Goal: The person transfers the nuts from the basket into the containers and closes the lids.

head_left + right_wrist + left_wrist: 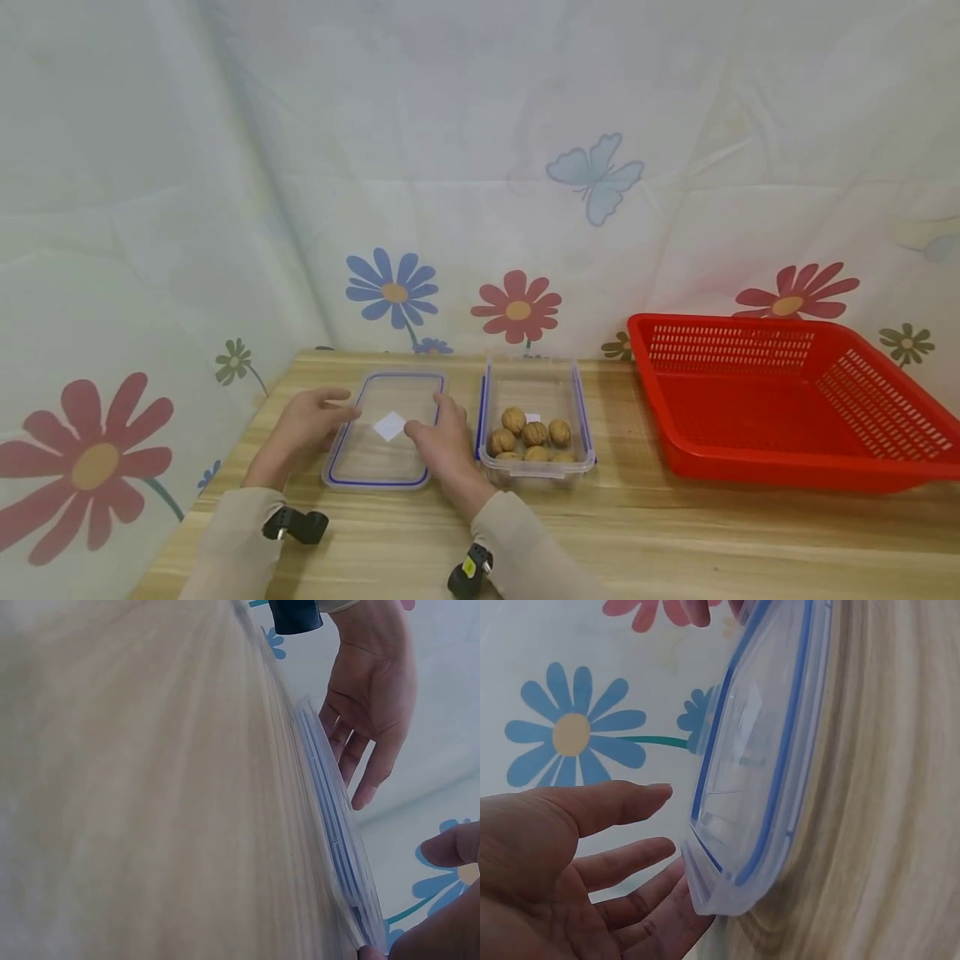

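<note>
A clear plastic lid [397,390] with a blue seal lies flat on the wooden table, a white square label [389,426] at its middle. My left hand [307,421] is at the lid's left edge; in the left wrist view its fingers are spread and loosely bent, the lower fingertips right at the lid's rim. At the opposite edge is my right hand [447,446], its thumb raised over the lid and apart from the other fingers. In the right wrist view a fingertip [371,952] meets the lid's edge. Neither hand grips anything.
Right of the lid stands a clear box [534,385] without a cover, holding several walnuts [535,433] toward its near end. A big red plastic basket [787,467] stands farther right on the wooden table [637,542]. Behind hangs a flowered cloth [465,167].
</note>
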`<state>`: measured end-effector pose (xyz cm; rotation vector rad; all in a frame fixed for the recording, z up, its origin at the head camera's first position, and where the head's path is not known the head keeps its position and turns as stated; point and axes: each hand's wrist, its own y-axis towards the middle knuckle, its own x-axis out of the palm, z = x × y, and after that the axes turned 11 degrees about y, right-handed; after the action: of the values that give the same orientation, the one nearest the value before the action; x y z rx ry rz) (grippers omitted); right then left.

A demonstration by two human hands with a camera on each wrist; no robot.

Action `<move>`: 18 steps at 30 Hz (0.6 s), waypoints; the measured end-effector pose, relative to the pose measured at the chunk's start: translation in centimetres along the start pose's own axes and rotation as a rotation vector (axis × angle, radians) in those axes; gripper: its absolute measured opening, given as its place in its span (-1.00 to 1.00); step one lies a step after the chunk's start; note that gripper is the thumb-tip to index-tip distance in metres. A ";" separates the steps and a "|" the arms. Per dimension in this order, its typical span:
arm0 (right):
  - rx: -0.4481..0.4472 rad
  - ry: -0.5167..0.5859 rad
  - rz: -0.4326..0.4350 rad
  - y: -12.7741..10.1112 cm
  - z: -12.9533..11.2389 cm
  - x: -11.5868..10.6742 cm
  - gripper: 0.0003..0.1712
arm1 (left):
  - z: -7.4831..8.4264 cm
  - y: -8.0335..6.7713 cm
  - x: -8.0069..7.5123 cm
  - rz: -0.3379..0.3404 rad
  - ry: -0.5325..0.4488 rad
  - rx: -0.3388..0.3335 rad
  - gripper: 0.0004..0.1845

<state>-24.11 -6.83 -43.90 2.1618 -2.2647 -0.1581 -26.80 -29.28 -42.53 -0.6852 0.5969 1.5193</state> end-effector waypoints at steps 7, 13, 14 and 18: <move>-0.008 0.023 0.008 0.0 0.1 0.0 -0.21 | -1.2 0.7 0.3 0.001 -0.010 0.006 -0.48; -0.010 0.109 0.007 0.0 0.3 0.0 -0.34 | -1.8 0.6 -0.2 0.035 0.003 0.029 -0.50; -0.010 0.120 0.009 0.0 0.3 0.0 -0.36 | -1.8 0.6 -0.4 0.041 0.007 0.024 -0.50; -0.033 0.145 0.023 0.1 0.3 -0.1 -0.46 | -1.5 0.3 -0.9 0.060 0.011 0.011 -0.50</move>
<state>-24.20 -6.73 -44.18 2.0583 -2.1909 -0.0373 -26.98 -30.94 -42.91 -0.6732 0.6389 1.5671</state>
